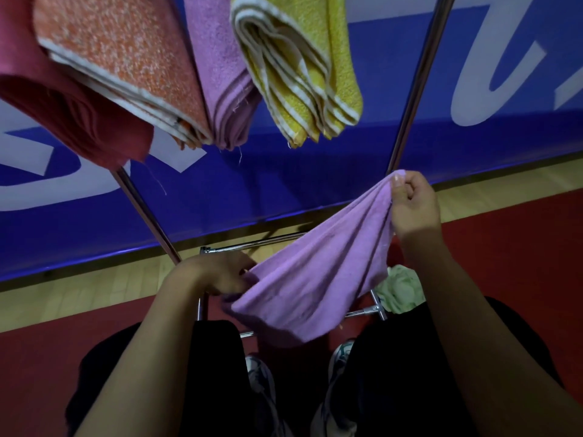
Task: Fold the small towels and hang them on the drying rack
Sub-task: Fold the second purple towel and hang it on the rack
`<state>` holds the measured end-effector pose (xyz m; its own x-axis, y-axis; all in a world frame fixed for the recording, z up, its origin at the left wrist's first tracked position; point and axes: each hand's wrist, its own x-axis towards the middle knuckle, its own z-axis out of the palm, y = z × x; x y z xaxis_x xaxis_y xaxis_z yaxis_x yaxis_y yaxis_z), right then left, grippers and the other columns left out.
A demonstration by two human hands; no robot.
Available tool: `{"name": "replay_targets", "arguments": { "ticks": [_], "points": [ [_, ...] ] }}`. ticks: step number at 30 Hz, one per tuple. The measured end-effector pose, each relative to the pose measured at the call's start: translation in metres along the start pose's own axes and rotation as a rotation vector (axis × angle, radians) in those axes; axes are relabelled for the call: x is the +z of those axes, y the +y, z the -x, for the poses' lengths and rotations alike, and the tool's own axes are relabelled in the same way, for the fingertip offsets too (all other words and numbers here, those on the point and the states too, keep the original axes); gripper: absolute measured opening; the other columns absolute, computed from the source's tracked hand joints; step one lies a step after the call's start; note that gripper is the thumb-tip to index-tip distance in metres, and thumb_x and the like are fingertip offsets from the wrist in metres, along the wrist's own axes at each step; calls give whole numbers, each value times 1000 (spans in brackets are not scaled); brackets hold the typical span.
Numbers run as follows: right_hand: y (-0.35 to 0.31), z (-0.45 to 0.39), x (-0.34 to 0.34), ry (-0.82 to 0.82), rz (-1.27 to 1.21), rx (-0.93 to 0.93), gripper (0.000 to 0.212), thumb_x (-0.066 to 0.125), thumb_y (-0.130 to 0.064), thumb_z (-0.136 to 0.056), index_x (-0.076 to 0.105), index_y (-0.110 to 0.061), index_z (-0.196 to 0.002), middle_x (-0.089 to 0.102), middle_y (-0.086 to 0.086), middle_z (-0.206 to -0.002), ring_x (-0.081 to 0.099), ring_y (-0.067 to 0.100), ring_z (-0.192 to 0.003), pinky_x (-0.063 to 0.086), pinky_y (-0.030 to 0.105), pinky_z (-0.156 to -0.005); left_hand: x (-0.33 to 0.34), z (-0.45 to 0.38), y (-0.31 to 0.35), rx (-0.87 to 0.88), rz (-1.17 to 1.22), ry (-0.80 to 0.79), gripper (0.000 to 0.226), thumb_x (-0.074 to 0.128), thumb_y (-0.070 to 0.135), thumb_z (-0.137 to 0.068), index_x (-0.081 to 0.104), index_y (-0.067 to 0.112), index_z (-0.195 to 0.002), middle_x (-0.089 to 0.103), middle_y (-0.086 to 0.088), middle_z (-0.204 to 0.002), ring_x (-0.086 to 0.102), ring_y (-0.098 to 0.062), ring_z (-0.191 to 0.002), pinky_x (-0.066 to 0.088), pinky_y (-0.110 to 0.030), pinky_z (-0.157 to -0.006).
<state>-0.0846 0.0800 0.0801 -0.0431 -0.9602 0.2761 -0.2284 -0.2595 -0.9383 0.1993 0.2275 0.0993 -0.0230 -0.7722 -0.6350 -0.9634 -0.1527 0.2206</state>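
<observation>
Down at the bottom of the frame we see 2 bare forearms and dark trousers, with patterned shoes (258,378) on the red floor (44,357). Between the hands stretches a lilac towel (318,275), unfolded, soft and rumpled, sagging in long creases from right of centre down toward lower centre. We watch the right hand (413,205) pinching 1 corner high, fingers curled tight on the cloth. The left hand (220,274) grips the opposite end lower down, its fingers partly buried in the fabric.

Behind the towel we catch the chrome base bars of the drying rack (419,86), with 2 slanted poles rising toward the top. A pale green towel (400,290) lies bunched just beside the base, at the right.

Across the upper left of the frame we count 4 folded towels hanging: a maroon towel (63,99), an orange towel (126,67) touching it, a second lilac towel (220,74), then a yellow towel (303,67) with white edging, slightly apart. To the right of the yellow one we see open space up to the right pole. A blue banner (315,184) with white lettering fills the background.
</observation>
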Motion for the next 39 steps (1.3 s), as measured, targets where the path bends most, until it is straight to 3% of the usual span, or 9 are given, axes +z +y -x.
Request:
{"name": "replay_targets", "arguments": {
  "ticks": [3, 7, 15, 18, 21, 24, 30, 35, 39],
  "points": [
    [5, -5, -8, 39, 23, 4, 14, 50, -28, -107, 59, -18, -102, 62, -11, -77, 54, -6, -68, 46, 22, -71, -2, 1, -19, -149, 57, -62, 9, 59, 24, -93, 63, 31, -97, 71, -1, -84, 54, -7, -44, 40, -19, -49],
    [6, -3, -11, 80, 107, -36, 18, 48, -34, -105, 58, -21, -98, 58, -8, -73, 53, 10, -73, 48, 37, -74, 1, -2, -45, -225, 251, -27, 25, 65, 17, -88, 67, 24, -112, 78, -12, -95, 75, -27, -71, 44, -25, -52],
    [7, -5, -17, 153, 132, -38, 24, 42, -26, -109, 55, -6, -110, 59, 3, -94, 53, 18, -86, 43, 35, -78, -23, 16, -32, -155, 981, 587, 29, 50, 12, -105, 78, 20, -102, 80, -10, -97, 77, -21, -83, 51, -26, -58],
    [6, -4, -18, 152, 168, -46, 24, 41, -24, -109, 54, -5, -111, 57, 5, -93, 51, 19, -85, 40, 35, -76, -23, 19, -25, -137, 1064, 696, 27, 51, 15, -105, 77, 17, -101, 79, -11, -95, 78, -28, -90, 65, -45, -81],
    [2, -3, -20, 144, 194, -38, 27, 41, -25, -110, 56, -3, -116, 58, 6, -95, 51, 20, -87, 33, 30, -71, -24, 22, -17, -142, 1111, 904, 22, 53, 8, -102, 74, 10, -95, 75, -11, -91, 77, -11, -69, 56, -19, -51],
    [1, 0, -20, 101, 216, -60, 30, 42, -29, -110, 58, -4, -116, 60, 4, -93, 53, 21, -88, 34, 28, -72, -23, 23, -16, -138, 1170, 1025, 19, 55, 6, -100, 72, 9, -91, 72, -8, -88, 72, -4, -58, 47, -14, -42],
    [1, 3, -18, 22, 241, -114, 29, 41, -30, -110, 57, -7, -106, 60, 6, -88, 53, 22, -82, 38, 35, -70, -32, 27, -32, -124, 1564, 850, 35, 50, -7, -88, 78, 6, -106, 70, -11, -90, 58, -8, -58, 47, -16, -45],
    [5, 4, -22, -10, 215, -140, 24, 41, -34, -110, 54, -16, -101, 53, -9, -78, 49, 13, -75, 39, 34, -68, -26, 30, -40, -141, 1302, 748, 43, 43, -6, -92, 73, 14, -67, 76, -14, -85, 55, -12, -55, 44, -23, -46],
    [2, 6, -24, -43, 199, -172, 23, 41, -31, -110, 52, -14, -100, 54, 11, -79, 45, 11, -70, 40, 37, -67, -23, 30, -48, -136, 1072, 626, 47, 40, -5, -94, 77, 10, -69, 74, -23, -84, 60, -21, -64, 45, -31, -58]
  ]
}}
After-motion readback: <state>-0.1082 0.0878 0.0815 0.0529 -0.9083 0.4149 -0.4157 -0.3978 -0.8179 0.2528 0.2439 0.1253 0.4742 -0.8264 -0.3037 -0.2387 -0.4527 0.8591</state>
